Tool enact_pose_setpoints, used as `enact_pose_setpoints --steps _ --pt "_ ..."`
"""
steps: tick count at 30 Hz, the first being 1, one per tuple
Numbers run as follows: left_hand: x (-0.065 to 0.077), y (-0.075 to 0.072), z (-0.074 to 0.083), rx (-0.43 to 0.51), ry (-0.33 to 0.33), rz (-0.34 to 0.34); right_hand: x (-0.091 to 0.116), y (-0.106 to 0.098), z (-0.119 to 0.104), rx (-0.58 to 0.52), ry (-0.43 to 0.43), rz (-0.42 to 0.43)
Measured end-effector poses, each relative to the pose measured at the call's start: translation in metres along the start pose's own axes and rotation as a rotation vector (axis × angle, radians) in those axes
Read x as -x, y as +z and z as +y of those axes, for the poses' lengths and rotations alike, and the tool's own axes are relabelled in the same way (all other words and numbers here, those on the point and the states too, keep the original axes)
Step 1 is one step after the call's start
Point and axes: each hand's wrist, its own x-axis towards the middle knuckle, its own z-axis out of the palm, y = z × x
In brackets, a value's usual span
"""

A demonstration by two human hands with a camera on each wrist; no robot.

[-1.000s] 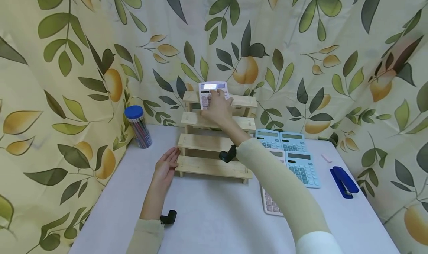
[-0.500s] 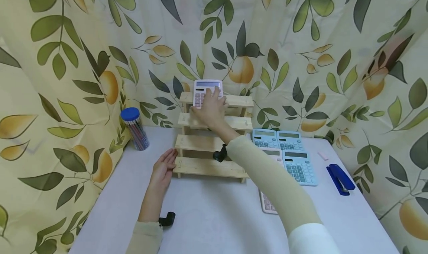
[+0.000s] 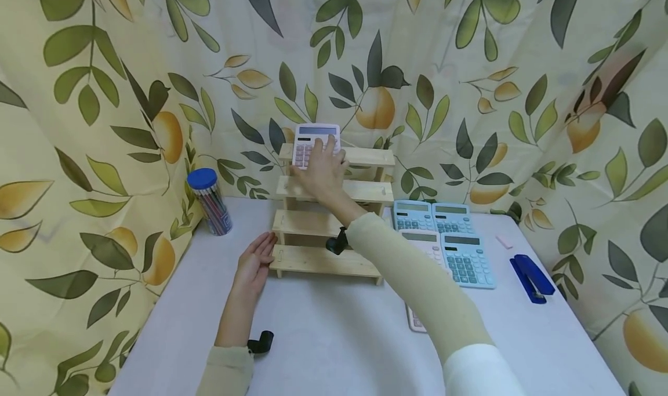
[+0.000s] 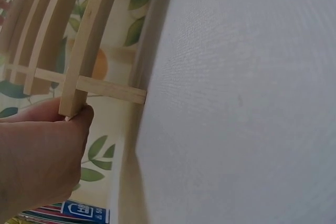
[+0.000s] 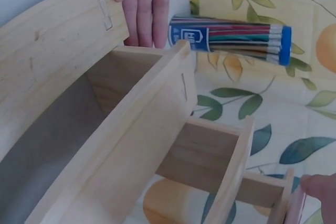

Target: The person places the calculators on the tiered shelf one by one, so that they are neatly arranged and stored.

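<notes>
A white-and-pink calculator (image 3: 316, 130) leans on the top step of a tiered wooden rack (image 3: 323, 259), toward its left end. My right hand (image 3: 325, 175) holds the calculator, with fingertips over the right part of its keys and the thumb at its lower left. In the right wrist view, a fingertip (image 5: 317, 184) meets the pink edge of the calculator (image 5: 295, 203). Low on the rack's left side, my left hand (image 3: 253, 265) rests against the end of the steps with its fingers extended. In the left wrist view, this hand (image 4: 47, 150) touches the end of the lowest board (image 4: 89, 40).
To the right of the rack lie several blue calculators (image 3: 467, 262) and a pale pink one (image 3: 425, 244), partly hidden by my right sleeve. Farther right are a blue stapler (image 3: 531, 279) and a pink eraser (image 3: 504, 242). A blue-lidded jar of pencils (image 3: 211, 204) stands left.
My right hand has slid the calculator leftward along the top step, and it now stands closer to the left end. The left hand stays at the rack's side. The head view shifted slightly.
</notes>
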Motion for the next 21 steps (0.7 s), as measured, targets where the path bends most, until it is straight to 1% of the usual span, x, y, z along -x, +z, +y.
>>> enact_pose_setpoints --steps 4,9,17,21 --pt "0.002 0.0 -0.003 0.01 -0.009 0.006 0.004 0.0 0.006 -0.037 0.006 -0.003" --pt "0.001 0.002 -0.006 0.01 0.002 -0.008 0.01 -0.007 0.018 -0.085 -0.004 0.014" --pt "0.002 0.002 -0.003 0.002 0.006 0.009 0.038 -0.029 0.04 -0.173 -0.046 -0.004" --pt "0.002 0.001 -0.001 -0.007 0.017 -0.003 0.053 -0.043 0.055 -0.182 -0.063 0.005"
